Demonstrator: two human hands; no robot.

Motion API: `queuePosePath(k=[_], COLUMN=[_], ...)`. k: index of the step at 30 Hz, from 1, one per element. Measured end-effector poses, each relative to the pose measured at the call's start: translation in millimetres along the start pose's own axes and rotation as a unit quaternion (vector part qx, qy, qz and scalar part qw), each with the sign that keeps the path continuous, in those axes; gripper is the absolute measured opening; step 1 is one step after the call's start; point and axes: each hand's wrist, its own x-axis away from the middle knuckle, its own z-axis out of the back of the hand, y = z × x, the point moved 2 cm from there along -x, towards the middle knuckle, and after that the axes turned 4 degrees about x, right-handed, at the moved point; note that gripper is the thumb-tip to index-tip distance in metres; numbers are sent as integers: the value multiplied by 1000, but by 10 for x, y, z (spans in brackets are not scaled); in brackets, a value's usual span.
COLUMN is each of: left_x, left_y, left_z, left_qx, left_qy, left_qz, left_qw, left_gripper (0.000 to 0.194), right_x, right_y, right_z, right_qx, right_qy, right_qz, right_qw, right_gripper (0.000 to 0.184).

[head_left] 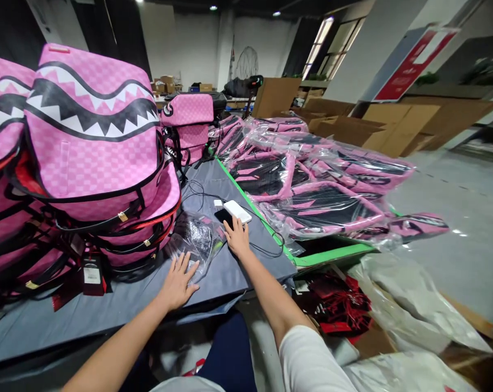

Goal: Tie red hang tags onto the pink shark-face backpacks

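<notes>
My left hand (177,282) lies flat and open on the grey table (108,310), fingers spread at the edge of a crumpled clear plastic bag (197,239). My right hand (237,238) reaches forward, fingers stretched toward a black phone (223,216) and a white power bank (237,211) with a black cable (266,247). Its fingertips touch or nearly touch the phone. A stack of pink shark-mouth backpacks (95,158) rises just left of both hands.
Bagged pink backpacks (312,185) in clear plastic lie piled on the green-edged surface to the right. Red and black tags (336,305) fill a box below the table. Cardboard boxes (393,125) stand at the back right. More pink bags (187,120) are stacked farther back.
</notes>
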Motion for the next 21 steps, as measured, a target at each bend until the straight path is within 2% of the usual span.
queuePosePath(k=[3, 5, 11, 17, 21], left_x=[44, 31, -43, -90, -116], left_y=[-30, 8, 51, 46, 48], left_z=[-239, -293, -210, -198, -205], left_qx=[-7, -9, -4, -5, -8], left_qy=[3, 8, -3, -11, -19], left_qz=[36, 51, 54, 62, 67], left_qw=[999, 999, 999, 998, 998], left_gripper=[68, 69, 67, 68, 68], right_x=[-139, -355, -1054, -1416, -1525], right_y=[138, 170, 34, -75, -89], right_z=[-102, -104, -150, -324, -346], right_qx=[13, 12, 20, 22, 17], right_qy=[-12, -18, -52, -83, -88], right_qz=[-5, 2, 90, 61, 52], right_qw=[1000, 1000, 994, 994, 995], right_gripper=[52, 54, 56, 53, 36])
